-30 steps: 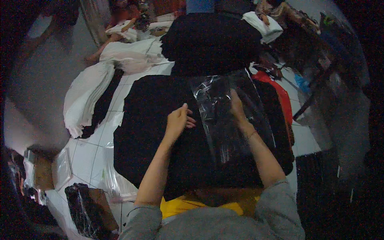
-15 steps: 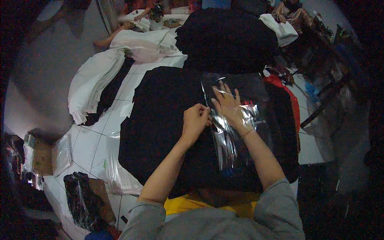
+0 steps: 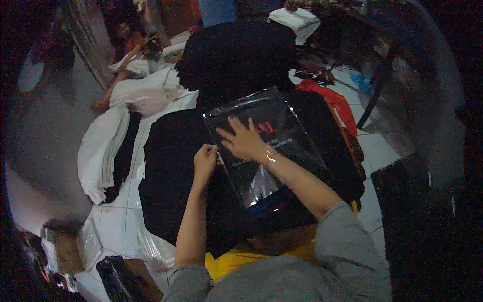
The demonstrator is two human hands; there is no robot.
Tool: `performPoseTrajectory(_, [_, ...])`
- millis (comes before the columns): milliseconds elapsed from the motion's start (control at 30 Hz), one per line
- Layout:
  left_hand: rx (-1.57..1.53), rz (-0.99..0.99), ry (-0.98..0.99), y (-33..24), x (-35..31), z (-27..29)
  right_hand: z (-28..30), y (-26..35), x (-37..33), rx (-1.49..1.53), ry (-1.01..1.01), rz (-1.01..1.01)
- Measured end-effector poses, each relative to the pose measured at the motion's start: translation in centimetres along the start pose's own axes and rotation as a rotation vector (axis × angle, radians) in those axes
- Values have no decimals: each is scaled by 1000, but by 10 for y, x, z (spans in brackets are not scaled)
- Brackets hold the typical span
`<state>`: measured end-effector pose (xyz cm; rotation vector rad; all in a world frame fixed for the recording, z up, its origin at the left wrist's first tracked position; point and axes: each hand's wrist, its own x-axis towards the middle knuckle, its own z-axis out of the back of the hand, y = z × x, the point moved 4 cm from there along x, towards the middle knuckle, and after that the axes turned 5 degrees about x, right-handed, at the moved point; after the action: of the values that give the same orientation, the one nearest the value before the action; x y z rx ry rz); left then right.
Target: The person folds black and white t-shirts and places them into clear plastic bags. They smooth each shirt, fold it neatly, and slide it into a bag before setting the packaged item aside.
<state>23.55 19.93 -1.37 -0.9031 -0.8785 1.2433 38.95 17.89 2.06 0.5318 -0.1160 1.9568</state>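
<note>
A clear plastic bag (image 3: 297,138) lies at a slant over black cloth, glossy with reflections. Dark material with red and pale print shows through it; whether the print is on the bag or beneath it I cannot tell. Flat on the bag's upper left part rests my right hand (image 3: 244,142), fingers spread. My left hand (image 3: 205,160) is closed in a pinch at the bag's left edge. Under both hands spreads a wide pile of black cloth (image 3: 168,166).
A taller black cloth stack (image 3: 236,55) stands behind. White folded cloths (image 3: 103,151) lie on the tiled floor at left, red cloth (image 3: 334,103) at right. Near lower left are clear plastic bags (image 3: 151,246) and a cardboard box (image 3: 68,251). Another person's arm (image 3: 113,88) shows far left.
My view has shifted, and the bag now lies more slanted, its top edge rising to the right. The red print shows beside my right hand. Both hands remain at the bag.
</note>
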Motion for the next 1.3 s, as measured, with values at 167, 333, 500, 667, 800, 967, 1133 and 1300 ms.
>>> performPoseTrajectory(167, [194,20,-63,0,-12,6,54,6,-146,10,109,58])
performPoseTrajectory(333, [-21,-39,168,-29,-25,-15,92,-21,-222,-5,140,-354])
performPoseTrajectory(500, [-696,157,95,-102,-50,-2,86,6,-230,251,131,-176])
performPoseTrajectory(667, [-1152,-373,487,-187,-95,37,29,3,-256,1123,-44,-387])
performPoseTrajectory(800, [-589,-547,146,-165,-52,63,-11,14,-257,1830,16,-609])
performPoseTrajectory(967, [461,-573,57,-89,15,16,20,31,-240,2729,-16,-789])
performPoseTrajectory(1133, [754,-775,-137,-88,11,-32,45,30,-254,2575,-257,-856])
performPoseTrajectory(1300, [290,-811,-360,-120,-6,-16,56,-3,-307,2251,-529,-862])
